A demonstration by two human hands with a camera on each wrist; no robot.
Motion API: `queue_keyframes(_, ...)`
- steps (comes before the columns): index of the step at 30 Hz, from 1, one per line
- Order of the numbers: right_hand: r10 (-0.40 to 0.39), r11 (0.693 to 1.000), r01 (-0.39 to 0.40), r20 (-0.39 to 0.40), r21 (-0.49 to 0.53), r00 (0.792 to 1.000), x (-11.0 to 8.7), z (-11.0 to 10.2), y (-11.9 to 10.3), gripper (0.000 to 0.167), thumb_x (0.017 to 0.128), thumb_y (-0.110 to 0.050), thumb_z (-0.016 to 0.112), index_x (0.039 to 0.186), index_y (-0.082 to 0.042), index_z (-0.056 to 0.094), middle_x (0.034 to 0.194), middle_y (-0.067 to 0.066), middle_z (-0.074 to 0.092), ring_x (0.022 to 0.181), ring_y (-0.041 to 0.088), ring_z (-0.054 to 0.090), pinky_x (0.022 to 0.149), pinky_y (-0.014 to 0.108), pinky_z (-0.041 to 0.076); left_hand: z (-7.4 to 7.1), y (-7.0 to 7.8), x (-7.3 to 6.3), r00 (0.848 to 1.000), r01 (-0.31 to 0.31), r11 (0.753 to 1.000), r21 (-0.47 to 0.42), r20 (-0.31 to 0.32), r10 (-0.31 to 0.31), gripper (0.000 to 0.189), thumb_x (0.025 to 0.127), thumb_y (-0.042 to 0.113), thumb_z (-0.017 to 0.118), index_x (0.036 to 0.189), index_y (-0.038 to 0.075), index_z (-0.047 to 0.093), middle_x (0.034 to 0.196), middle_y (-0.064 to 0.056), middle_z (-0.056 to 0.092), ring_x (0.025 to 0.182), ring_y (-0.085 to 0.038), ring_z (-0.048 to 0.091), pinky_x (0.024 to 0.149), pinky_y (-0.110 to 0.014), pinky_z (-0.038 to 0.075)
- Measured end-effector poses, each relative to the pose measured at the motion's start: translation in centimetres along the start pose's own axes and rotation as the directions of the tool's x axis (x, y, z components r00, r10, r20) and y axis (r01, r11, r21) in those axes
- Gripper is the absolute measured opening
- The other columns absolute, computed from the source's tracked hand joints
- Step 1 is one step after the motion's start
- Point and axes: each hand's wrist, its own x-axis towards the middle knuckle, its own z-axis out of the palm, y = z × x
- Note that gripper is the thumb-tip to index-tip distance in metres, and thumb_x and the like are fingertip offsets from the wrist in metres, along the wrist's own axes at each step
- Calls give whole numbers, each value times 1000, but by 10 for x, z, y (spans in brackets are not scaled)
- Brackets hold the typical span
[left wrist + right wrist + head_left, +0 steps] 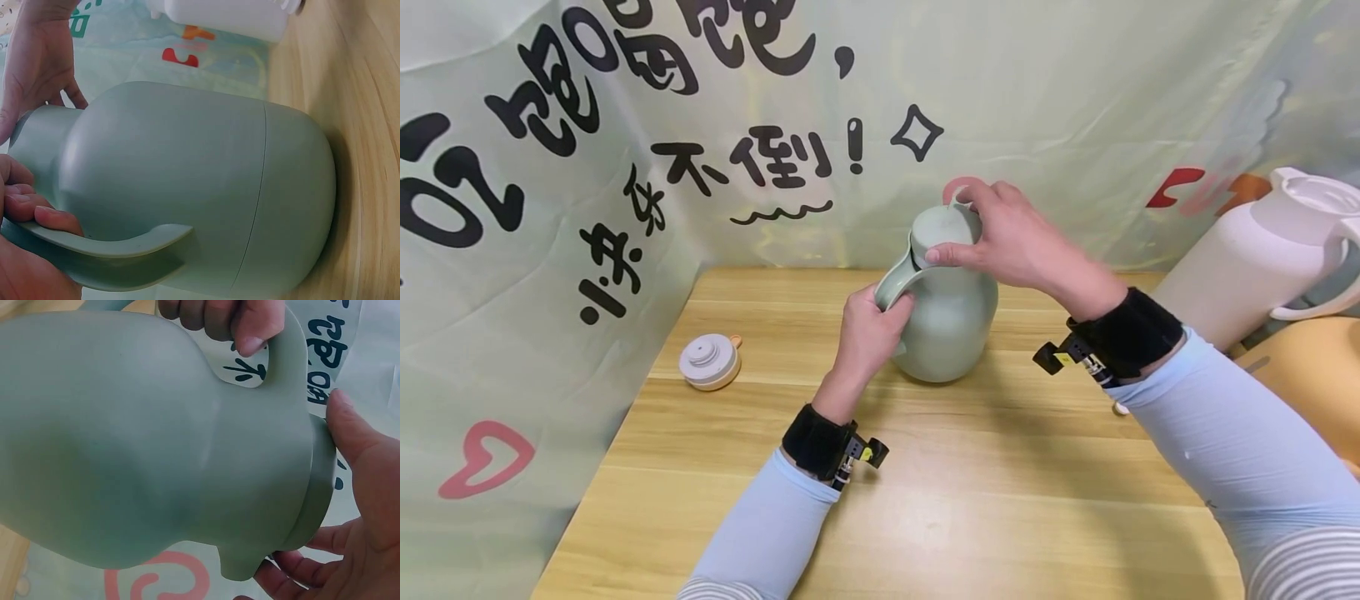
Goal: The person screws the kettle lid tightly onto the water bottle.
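A sage-green thermos jug [951, 325] stands on the wooden table, upright or nearly so. My left hand [871, 329] grips its handle [119, 250], fingers wrapped through the loop, as the left wrist view also shows. At the top, my right hand [1000, 233] holds the round green lid [942, 233] between thumb and fingers. In the right wrist view the thumb [353, 428] lies on one side of the lid. The other fingers reach round the far side beside the spout [240, 562]. The lid sits in the jug's mouth; whether it is loose cannot be seen.
A white round stopper with an orange underside [709, 362] lies on the table at the left. On the right, a pale jug [1247, 250] stands beside an orange rounded vessel [1311, 383], partly behind my right arm. A printed cloth [1037, 100] hangs behind the table [925, 500].
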Motion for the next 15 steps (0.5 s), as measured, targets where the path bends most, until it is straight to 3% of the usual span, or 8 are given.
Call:
queue_keyframes(4,-4,1000,4,-1,3,1000,-2,0,0,87,80,-69,77,146,-22,44,131,19,54,124,34,46,99,54,45,0,-1,0,1000,-1,1000,-1,0,1,39,89,23,66,60,16,40,56,7,30,56,-15,36,57,-31,34)
queue_keyframes(8,-68,992,62,53,110,996,-2,-7,2,69,89,-48,78,142,-19,46,126,16,59,125,33,48,101,49,43,1,-2,0,1000,4,1000,-1,-3,-4,38,88,23,66,60,16,42,57,7,30,60,-16,41,59,-31,38)
queue_keyframes(11,-81,981,61,101,185,992,-1,-15,3,62,92,-36,76,143,-16,46,133,14,60,129,33,52,107,48,42,1,-1,0,1000,5,1000,-2,-6,-5,36,88,23,66,61,16,44,58,6,31,63,-17,44,61,-31,40)
queue_keyframes(15,-99,990,86,114,112,989,-1,-21,3,64,91,-35,76,145,-16,47,148,13,51,137,37,48,113,56,40,0,0,0,1000,9,1000,-4,-3,-9,35,88,24,66,62,15,44,59,6,31,65,-18,46,62,-32,41)
